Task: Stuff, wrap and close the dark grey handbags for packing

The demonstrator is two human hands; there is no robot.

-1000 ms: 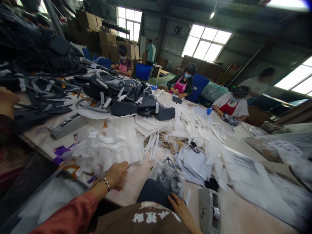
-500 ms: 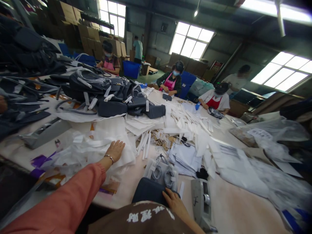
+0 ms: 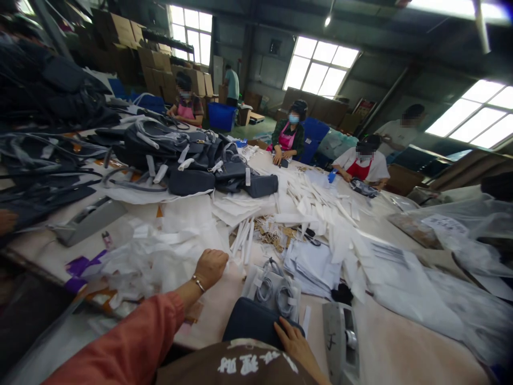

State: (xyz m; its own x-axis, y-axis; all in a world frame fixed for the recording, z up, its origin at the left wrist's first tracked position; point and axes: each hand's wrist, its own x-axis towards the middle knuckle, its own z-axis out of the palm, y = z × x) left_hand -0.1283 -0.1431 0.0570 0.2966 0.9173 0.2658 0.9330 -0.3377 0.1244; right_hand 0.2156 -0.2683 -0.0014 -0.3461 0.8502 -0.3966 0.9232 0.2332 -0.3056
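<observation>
**One hand steadying the dark case, the other at the white sheets**

The dark case [image 3: 250, 320] is lying at the near edge of the table [image 3: 401, 342], its lower part disappearing behind the brown apron [image 3: 240, 366]. The right hand [image 3: 294, 339] is resting on the case's right side, its visible fingers extending loosely over the surface; the thumb is not showing. The left hand [image 3: 211, 269] is hanging at the border of the white sheets [image 3: 192, 216], knuckles uppermost and fingers bending downward; their tips are facing away, so whether they are gripping a sheet cannot be told. Just beyond the case, coiled grey cords [image 3: 264, 289] are lying on pale backing; to its right, a grey dispenser [image 3: 336, 339] is standing near.

Good technique, as judged here: the right hand should be pressing lightly and flatly, keeping the case from sliding or marking. The left should be pinching a single sheet by its edge, since thin layers are probably clinging together, and should be staying clear of the cords.
</observation>
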